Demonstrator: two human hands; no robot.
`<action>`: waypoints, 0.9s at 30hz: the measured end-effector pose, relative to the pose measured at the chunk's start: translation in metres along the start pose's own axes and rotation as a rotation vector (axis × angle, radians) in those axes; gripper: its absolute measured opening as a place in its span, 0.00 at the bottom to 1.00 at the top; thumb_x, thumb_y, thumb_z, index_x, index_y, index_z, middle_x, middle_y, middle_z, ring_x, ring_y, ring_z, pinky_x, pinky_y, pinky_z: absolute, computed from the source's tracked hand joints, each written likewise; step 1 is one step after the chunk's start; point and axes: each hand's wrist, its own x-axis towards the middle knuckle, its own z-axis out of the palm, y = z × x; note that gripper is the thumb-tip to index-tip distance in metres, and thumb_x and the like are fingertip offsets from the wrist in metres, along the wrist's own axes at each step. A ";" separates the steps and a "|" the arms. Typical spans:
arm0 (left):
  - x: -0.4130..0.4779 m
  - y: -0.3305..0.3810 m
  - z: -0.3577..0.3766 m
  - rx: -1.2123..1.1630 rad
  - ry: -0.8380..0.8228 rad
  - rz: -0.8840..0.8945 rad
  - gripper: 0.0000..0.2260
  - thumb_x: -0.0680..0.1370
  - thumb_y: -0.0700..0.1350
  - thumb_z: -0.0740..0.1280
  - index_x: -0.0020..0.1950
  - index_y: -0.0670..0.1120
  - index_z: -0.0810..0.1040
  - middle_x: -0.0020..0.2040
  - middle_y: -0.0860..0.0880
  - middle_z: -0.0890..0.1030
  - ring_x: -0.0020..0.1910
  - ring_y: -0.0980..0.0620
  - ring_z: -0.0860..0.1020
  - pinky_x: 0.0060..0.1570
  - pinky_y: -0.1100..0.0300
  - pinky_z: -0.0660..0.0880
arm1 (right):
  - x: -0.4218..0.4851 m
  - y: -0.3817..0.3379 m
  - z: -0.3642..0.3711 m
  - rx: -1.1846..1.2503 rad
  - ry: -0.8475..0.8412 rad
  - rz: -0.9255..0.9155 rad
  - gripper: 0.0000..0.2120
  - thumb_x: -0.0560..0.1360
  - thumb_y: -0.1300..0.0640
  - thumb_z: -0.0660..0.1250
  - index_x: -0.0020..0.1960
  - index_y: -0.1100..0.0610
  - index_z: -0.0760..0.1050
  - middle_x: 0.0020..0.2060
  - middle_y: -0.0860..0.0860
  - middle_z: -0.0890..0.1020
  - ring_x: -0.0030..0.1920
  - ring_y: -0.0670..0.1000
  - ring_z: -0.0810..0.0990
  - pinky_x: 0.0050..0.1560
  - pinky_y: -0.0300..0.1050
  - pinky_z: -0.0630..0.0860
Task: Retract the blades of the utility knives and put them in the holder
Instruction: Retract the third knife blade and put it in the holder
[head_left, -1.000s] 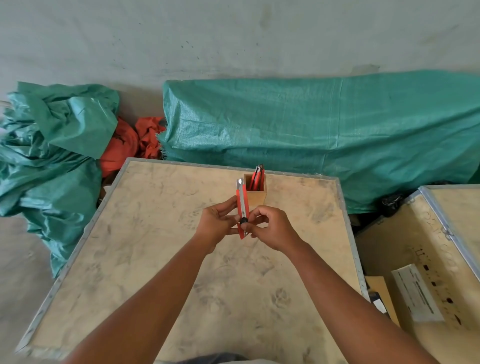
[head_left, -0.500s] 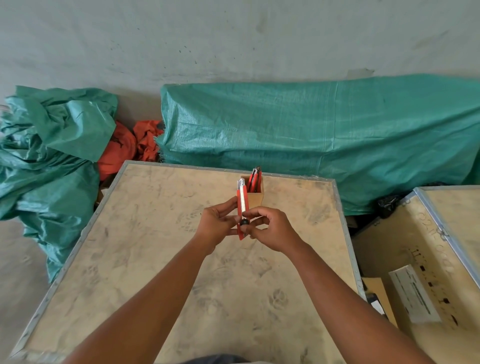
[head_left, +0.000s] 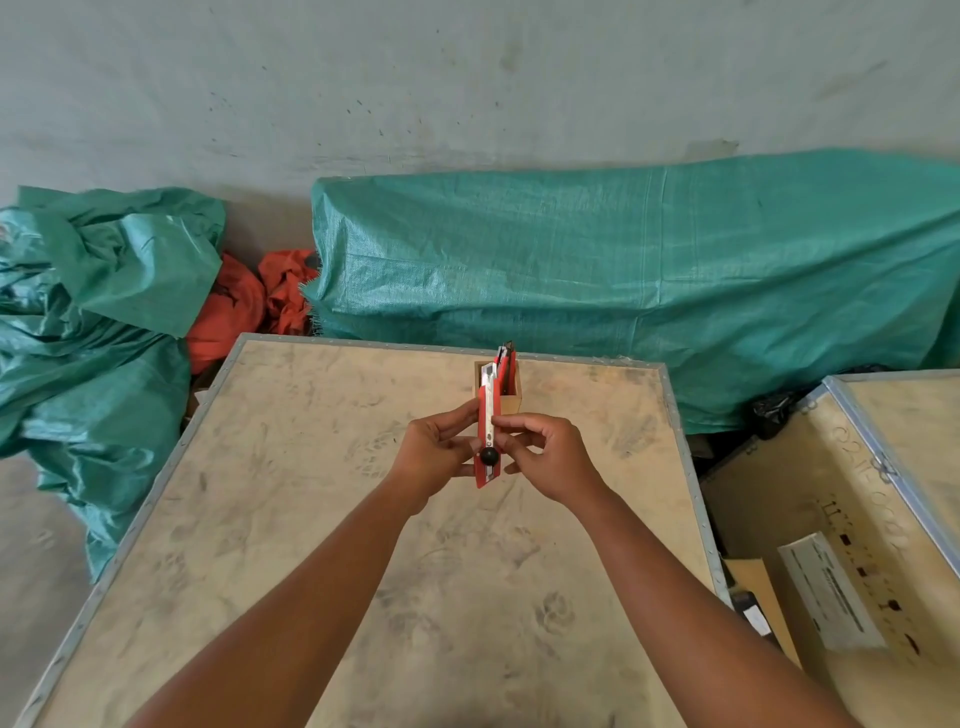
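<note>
Between both hands (head_left: 441, 449) (head_left: 545, 452), the red utility knife (head_left: 488, 423) stands upright, pinched.

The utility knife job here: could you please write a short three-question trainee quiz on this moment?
1. True or false: both hands grip the red utility knife.
2. Where is the wooden holder? A) far edge of the crate top B) on the floor C) on the right-hand crate
3. Fill in: the holder already contains red ____.

Key
1. True: left hand and right hand pinch it from either side.
2. A, on the crate top.
3. knives.
</note>
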 end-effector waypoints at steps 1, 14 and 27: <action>0.004 0.001 0.000 0.011 -0.003 -0.002 0.24 0.77 0.28 0.68 0.69 0.49 0.78 0.64 0.52 0.82 0.48 0.51 0.87 0.45 0.51 0.85 | 0.004 0.000 -0.002 -0.001 0.001 -0.001 0.14 0.78 0.63 0.72 0.63 0.56 0.83 0.57 0.54 0.86 0.49 0.50 0.87 0.40 0.47 0.87; 0.098 0.046 -0.005 0.053 -0.036 0.117 0.22 0.78 0.27 0.66 0.70 0.42 0.76 0.63 0.51 0.81 0.44 0.61 0.86 0.41 0.63 0.82 | 0.110 -0.001 -0.026 0.013 0.081 -0.106 0.15 0.77 0.66 0.71 0.61 0.54 0.84 0.50 0.49 0.88 0.47 0.48 0.88 0.49 0.45 0.85; 0.171 -0.020 -0.018 0.516 0.082 -0.118 0.48 0.70 0.38 0.79 0.81 0.51 0.52 0.78 0.47 0.66 0.72 0.44 0.72 0.55 0.54 0.77 | 0.148 0.066 0.011 -0.303 0.286 -0.227 0.13 0.76 0.66 0.71 0.59 0.57 0.85 0.50 0.54 0.88 0.49 0.52 0.85 0.51 0.47 0.83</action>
